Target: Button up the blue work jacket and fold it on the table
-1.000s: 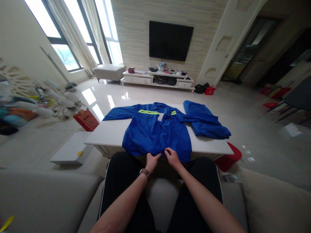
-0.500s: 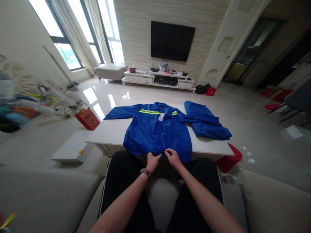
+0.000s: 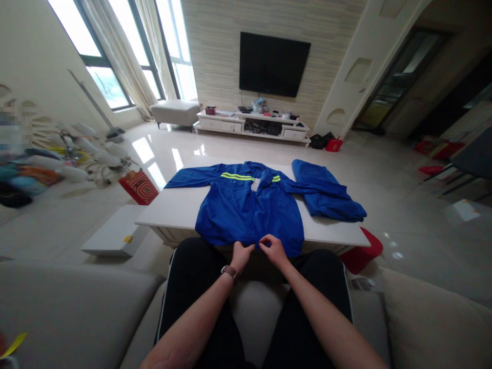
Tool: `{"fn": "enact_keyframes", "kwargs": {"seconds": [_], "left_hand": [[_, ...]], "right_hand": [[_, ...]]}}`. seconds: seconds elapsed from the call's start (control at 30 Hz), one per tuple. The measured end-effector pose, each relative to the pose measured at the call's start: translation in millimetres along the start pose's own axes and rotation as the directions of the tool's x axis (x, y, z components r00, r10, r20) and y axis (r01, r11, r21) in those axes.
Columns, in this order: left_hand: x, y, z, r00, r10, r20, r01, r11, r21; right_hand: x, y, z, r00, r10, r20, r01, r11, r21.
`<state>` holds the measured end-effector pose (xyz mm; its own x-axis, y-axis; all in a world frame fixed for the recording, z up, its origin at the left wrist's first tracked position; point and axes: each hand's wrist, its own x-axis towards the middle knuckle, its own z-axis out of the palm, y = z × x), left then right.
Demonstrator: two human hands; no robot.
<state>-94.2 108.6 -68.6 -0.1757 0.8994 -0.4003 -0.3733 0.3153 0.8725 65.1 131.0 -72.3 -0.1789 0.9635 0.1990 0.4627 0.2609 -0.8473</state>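
A blue work jacket [image 3: 248,207] with yellow reflective stripes lies spread on a white low table [image 3: 172,210], its hem hanging over the near edge. My left hand [image 3: 241,254] pinches the hem at the middle of the front. Just to its right, my right hand [image 3: 272,248] pinches the other side of the hem opening, fingers closed on the cloth. Both hands almost touch. A folded blue garment [image 3: 326,195] rests at the table's right end, against the jacket's right sleeve.
I sit on a grey sofa [image 3: 69,307] with my knees against the table. A white box [image 3: 113,233] and a red patterned bag [image 3: 139,186] lie on the floor at left, a red bin [image 3: 363,251] at right. A TV stand [image 3: 249,125] stands at the far wall.
My hands have barely moved; the right fingers have closed slightly nearer the left hand at the hem. The camera has shifted a little.
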Motion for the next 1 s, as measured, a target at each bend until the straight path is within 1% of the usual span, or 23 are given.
{"fn": "enact_keyframes", "kwargs": {"seconds": [0.1, 0.23, 0.3, 0.37, 0.47, 0.6, 0.7, 0.83, 1.0], "left_hand": [[2.0, -3.1, 1.6, 0.998, -0.057, -0.002, 0.057, 0.998, -0.041], [-0.1, -5.8, 3.1, 0.987, -0.129, 0.096, 0.136, 0.988, -0.076], [-1.5, -7.4, 3.4, 0.980, -0.133, 0.145, 0.147, 0.985, -0.087], [-1.4, -9.5, 3.3, 0.978, -0.125, 0.165, 0.144, 0.984, -0.107], [1.2, -13.0, 2.5, 0.979, -0.124, 0.163, 0.147, 0.979, -0.139], [4.9, -15.6, 1.1, 0.973, -0.157, 0.171, 0.183, 0.972, -0.150], [6.3, -15.8, 0.5, 0.973, -0.165, 0.164, 0.191, 0.969, -0.157], [8.0, -16.1, 0.8, 0.980, -0.150, 0.133, 0.170, 0.973, -0.154], [9.4, -16.6, 2.6, 0.988, -0.116, 0.100, 0.126, 0.986, -0.106]], "right_hand": [[-1.8, -5.4, -2.1, 0.999, -0.051, -0.010, 0.050, 0.997, -0.050], [-4.2, -9.6, -3.0, 0.990, -0.139, 0.006, 0.138, 0.976, -0.166], [-5.0, -10.1, -3.0, 0.984, -0.173, 0.034, 0.176, 0.963, -0.206], [-5.4, -9.5, -2.9, 0.982, -0.186, 0.045, 0.191, 0.958, -0.212], [-4.9, -7.0, -2.5, 0.979, -0.199, 0.041, 0.203, 0.956, -0.214], [-3.9, -4.2, -1.9, 0.974, -0.220, 0.056, 0.227, 0.954, -0.194], [-3.5, -5.0, -1.4, 0.975, -0.217, 0.045, 0.222, 0.959, -0.176], [-3.5, -8.1, -1.1, 0.979, -0.200, 0.028, 0.202, 0.966, -0.160], [-2.8, -9.5, -0.4, 0.980, -0.197, 0.036, 0.201, 0.964, -0.175]]}}
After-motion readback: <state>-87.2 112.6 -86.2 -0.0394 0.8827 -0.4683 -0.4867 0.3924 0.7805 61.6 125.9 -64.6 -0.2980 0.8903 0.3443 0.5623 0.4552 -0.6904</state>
